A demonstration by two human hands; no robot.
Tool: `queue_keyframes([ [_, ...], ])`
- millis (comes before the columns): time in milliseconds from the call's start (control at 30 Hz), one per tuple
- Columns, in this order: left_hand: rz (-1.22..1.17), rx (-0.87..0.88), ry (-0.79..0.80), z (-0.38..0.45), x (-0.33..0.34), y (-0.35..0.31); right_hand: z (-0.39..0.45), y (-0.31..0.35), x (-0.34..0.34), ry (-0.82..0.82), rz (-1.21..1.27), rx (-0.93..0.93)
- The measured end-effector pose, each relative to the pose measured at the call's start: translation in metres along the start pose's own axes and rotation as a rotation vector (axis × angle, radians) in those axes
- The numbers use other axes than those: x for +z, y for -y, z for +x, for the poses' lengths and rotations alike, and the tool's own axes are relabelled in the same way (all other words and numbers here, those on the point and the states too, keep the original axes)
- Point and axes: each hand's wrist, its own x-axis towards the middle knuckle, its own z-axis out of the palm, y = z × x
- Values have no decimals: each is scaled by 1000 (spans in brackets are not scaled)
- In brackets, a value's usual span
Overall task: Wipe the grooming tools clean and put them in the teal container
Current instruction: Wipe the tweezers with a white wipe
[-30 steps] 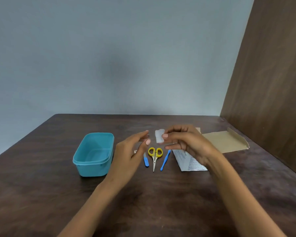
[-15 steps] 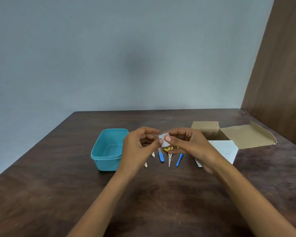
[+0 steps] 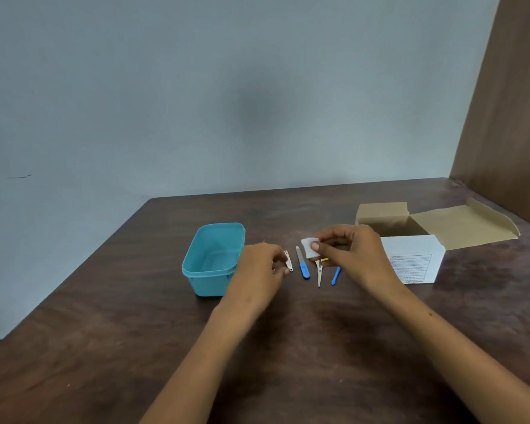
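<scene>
A teal container stands open and empty left of centre on the dark wooden table. To its right, in a row, lie a small metal nail clipper, a blue-handled nail file, scissors whose yellow handles are mostly hidden, and a small blue stick tool. My left hand is low on the table beside the container, its curled fingertips pinching the clipper. My right hand hovers over the scissor handles and pinches a small white wipe pad.
An open cardboard box with its flap spread to the right sits at the back right, its white printed front panel facing me. A brown wooden wall panel rises along the table's right side.
My left hand let go of the white pad and dropped to the nail clipper. The right hand keeps the pad. The camera view shifted left.
</scene>
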Motion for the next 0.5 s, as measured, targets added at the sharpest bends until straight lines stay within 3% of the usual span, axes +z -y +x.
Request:
queue_keyframes([
  [133, 180, -36, 32, -3, 15, 0, 0, -3, 3, -18, -109, -57],
  [500, 168, -116, -46, -5, 15, -3, -4, -6, 6, -17, -221, -77],
])
